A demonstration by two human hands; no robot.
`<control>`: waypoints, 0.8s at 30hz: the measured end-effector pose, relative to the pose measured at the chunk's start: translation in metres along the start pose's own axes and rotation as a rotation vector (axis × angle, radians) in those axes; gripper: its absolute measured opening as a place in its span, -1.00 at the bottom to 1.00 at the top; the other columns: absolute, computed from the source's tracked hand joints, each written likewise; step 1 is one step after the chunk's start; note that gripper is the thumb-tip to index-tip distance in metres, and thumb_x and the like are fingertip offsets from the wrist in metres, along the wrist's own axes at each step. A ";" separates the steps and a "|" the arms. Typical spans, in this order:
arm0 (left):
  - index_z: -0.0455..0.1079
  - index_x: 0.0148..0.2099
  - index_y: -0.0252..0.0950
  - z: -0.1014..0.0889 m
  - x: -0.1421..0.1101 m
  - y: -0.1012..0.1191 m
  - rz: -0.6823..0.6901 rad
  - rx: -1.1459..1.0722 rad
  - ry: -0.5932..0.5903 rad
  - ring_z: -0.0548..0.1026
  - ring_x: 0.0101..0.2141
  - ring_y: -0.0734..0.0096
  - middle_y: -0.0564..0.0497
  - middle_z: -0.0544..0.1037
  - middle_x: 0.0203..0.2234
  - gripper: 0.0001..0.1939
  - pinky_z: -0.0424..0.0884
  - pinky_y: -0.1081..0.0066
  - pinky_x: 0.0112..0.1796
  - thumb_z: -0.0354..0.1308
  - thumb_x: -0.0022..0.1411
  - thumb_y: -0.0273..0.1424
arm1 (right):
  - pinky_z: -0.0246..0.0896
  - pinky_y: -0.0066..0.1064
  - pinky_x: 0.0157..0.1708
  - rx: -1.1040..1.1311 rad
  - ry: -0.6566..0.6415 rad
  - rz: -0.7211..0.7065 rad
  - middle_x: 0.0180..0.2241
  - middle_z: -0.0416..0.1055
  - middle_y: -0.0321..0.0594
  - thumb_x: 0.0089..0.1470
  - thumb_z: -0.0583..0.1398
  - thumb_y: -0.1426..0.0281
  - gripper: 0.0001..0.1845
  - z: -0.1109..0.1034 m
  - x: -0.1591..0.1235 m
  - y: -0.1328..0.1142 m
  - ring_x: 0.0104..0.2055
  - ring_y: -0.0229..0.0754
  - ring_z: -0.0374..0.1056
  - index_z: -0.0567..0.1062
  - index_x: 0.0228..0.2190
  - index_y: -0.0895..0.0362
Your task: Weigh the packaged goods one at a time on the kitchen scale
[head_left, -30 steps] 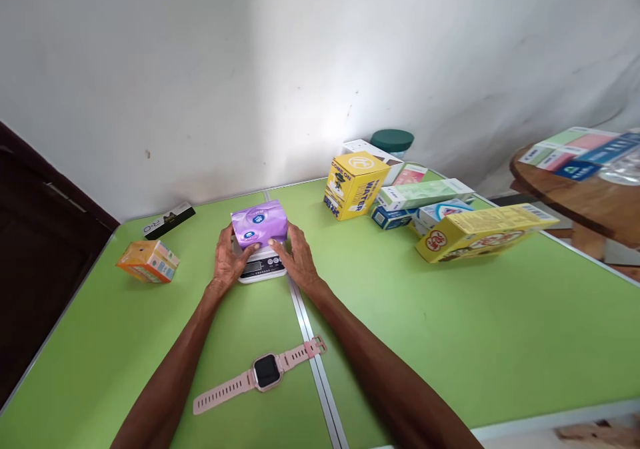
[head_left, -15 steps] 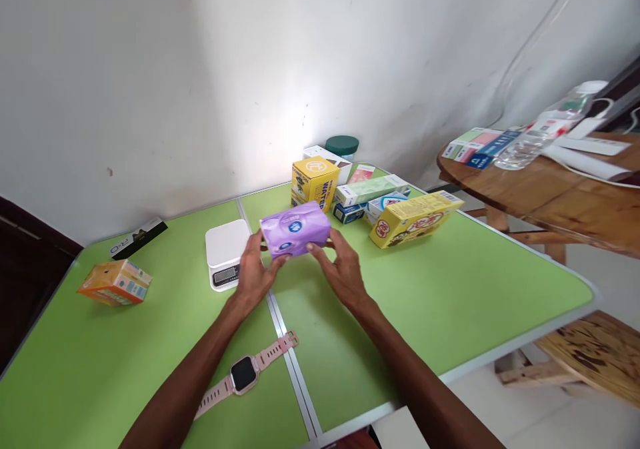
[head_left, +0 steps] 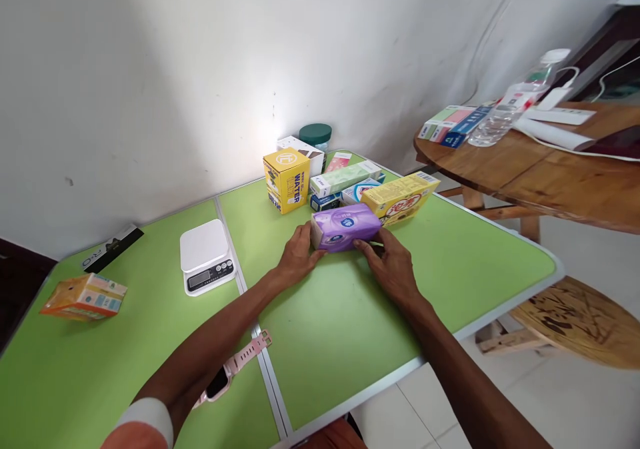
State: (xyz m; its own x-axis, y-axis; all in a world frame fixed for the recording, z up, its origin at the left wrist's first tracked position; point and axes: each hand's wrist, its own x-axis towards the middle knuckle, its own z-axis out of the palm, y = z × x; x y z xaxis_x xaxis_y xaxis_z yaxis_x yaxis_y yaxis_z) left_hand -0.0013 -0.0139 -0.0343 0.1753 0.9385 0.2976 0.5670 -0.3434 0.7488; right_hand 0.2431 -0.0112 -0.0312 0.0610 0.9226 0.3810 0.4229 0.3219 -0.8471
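A purple soft pack of tissues (head_left: pixel 345 227) is at the table's right half, just in front of a yellow snack box (head_left: pixel 407 202) and overlapping it in view. My left hand (head_left: pixel 299 255) is closed against the pack's left end, thumb near its lower front edge. At the right end, my right hand (head_left: pixel 393 265) grips the pack, its thumb on the front and its other fingers partly hidden behind. The pack seems to rest on the green tabletop (head_left: pixel 330 322). Left of it lies a white digital scale (head_left: pixel 205 249) with a bare plate.
Behind the pack stand a yellow box (head_left: pixel 287 181), a pale green carton (head_left: pixel 345 178) and a green-lidded jar (head_left: pixel 315 134). A pink watch (head_left: pixel 220 382) lies under my left forearm. An orange pack (head_left: pixel 87 297) is far left. A wooden table (head_left: pixel 590 189) holds a bottle (head_left: pixel 515 105).
Both hands have carried the tissue pack to the right, away from the scale and down beside the yellow snack box. The view has shifted somewhat to the right.
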 end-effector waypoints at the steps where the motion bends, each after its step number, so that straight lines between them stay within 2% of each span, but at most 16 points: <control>1: 0.30 0.45 -0.27 0.002 0.008 0.000 -0.007 0.008 0.003 0.61 0.18 -0.19 -0.28 0.55 0.17 -0.24 0.59 -0.15 0.24 0.46 0.30 -0.29 | 0.59 0.01 -0.12 -0.025 0.005 -0.010 -0.17 0.67 -0.03 0.25 0.31 -0.16 -0.49 0.000 0.007 0.003 -0.16 0.13 0.59 0.56 -0.17 0.04; 6: 0.35 0.45 -0.20 0.014 0.038 -0.001 -0.051 0.030 0.045 0.57 0.17 -0.16 -0.21 0.57 0.13 -0.26 0.56 -0.11 0.26 0.46 0.28 -0.40 | 0.51 -0.05 -0.17 -0.136 0.063 -0.081 -0.25 0.59 -0.07 0.27 0.29 -0.16 -0.50 0.002 0.028 0.018 -0.21 0.10 0.51 0.52 -0.27 0.02; 13: 0.47 0.29 -0.27 0.016 0.060 0.005 -0.114 0.081 0.072 0.55 0.18 -0.21 -0.22 0.53 0.09 -0.42 0.54 -0.14 0.27 0.45 0.26 -0.49 | 0.51 0.01 -0.13 -0.233 0.116 -0.139 -0.26 0.60 -0.02 0.28 0.23 -0.07 -0.60 0.007 0.025 0.021 -0.23 0.13 0.51 0.51 -0.27 0.01; 19: 0.48 0.26 -0.26 0.023 0.055 0.013 -0.209 0.079 0.077 0.55 0.17 -0.12 -0.21 0.54 0.09 -0.49 0.54 -0.07 0.30 0.39 0.29 -0.53 | 0.43 0.12 -0.14 -0.268 0.095 -0.074 -0.25 0.66 0.15 0.18 0.20 -0.05 -0.66 0.002 0.021 0.012 -0.26 0.26 0.57 0.47 -0.32 -0.05; 22: 0.47 0.28 -0.25 0.019 0.045 0.011 -0.195 0.070 -0.008 0.56 0.18 -0.08 -0.20 0.56 0.10 -0.46 0.54 -0.03 0.31 0.41 0.28 -0.44 | 0.39 0.17 -0.15 -0.309 0.101 -0.064 -0.30 0.63 0.16 0.17 0.24 -0.06 -0.69 -0.003 0.021 0.024 -0.21 0.35 0.59 0.45 -0.36 -0.12; 24: 0.46 0.31 -0.25 0.010 0.034 0.010 -0.160 0.070 -0.079 0.56 0.21 -0.08 -0.20 0.58 0.11 -0.42 0.55 0.00 0.30 0.43 0.29 -0.37 | 0.34 0.17 -0.23 -0.343 0.092 -0.107 -0.37 0.59 0.15 0.21 0.23 -0.06 -0.70 -0.005 0.021 0.036 -0.20 0.40 0.59 0.45 -0.38 -0.16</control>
State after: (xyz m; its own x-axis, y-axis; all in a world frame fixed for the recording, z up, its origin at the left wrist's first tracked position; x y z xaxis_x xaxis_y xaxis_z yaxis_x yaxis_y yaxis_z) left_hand 0.0186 0.0147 -0.0227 0.1398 0.9818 0.1286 0.6470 -0.1889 0.7388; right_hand 0.2639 0.0186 -0.0519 0.0743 0.8595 0.5057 0.7089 0.3111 -0.6329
